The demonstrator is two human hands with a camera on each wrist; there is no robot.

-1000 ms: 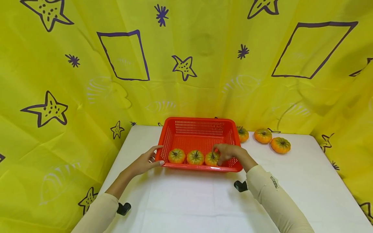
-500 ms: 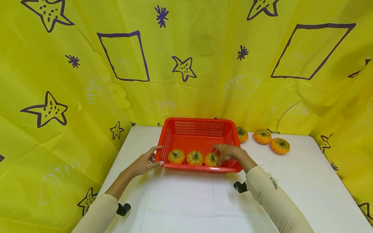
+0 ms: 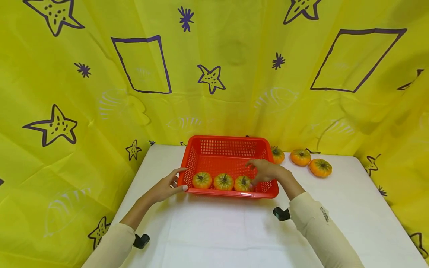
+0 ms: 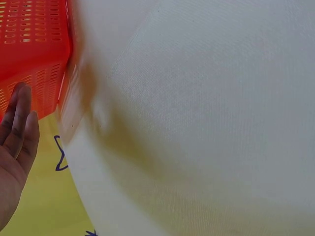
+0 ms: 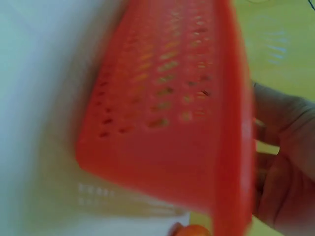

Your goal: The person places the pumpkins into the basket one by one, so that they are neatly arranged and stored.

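A red perforated plastic basket [image 3: 228, 163] holds three small orange pumpkins in a row along its near wall: the left one [image 3: 202, 180], the middle one [image 3: 223, 181] and the right one [image 3: 242, 184]. My left hand [image 3: 165, 187] rests against the basket's left side, thumb at the front corner; the left wrist view shows its straight fingers [image 4: 22, 115] along the perforated wall. My right hand [image 3: 266, 172] hovers over the basket's right part beside the right pumpkin, fingers spread and holding nothing. In the right wrist view, the basket wall [image 5: 162, 98] partly hides this hand [image 5: 290, 172].
On the white-covered table [image 3: 214, 230], three more pumpkins lie right of the basket: one close to its wall [image 3: 277, 155], another behind [image 3: 300, 157] and a third [image 3: 320, 168]. A yellow patterned curtain [image 3: 234, 104] surrounds the table at the back and sides.
My right hand has let go of the right pumpkin, its fingers spreading as it lifts slightly up and to the right. The left hand and the basket stay in place.
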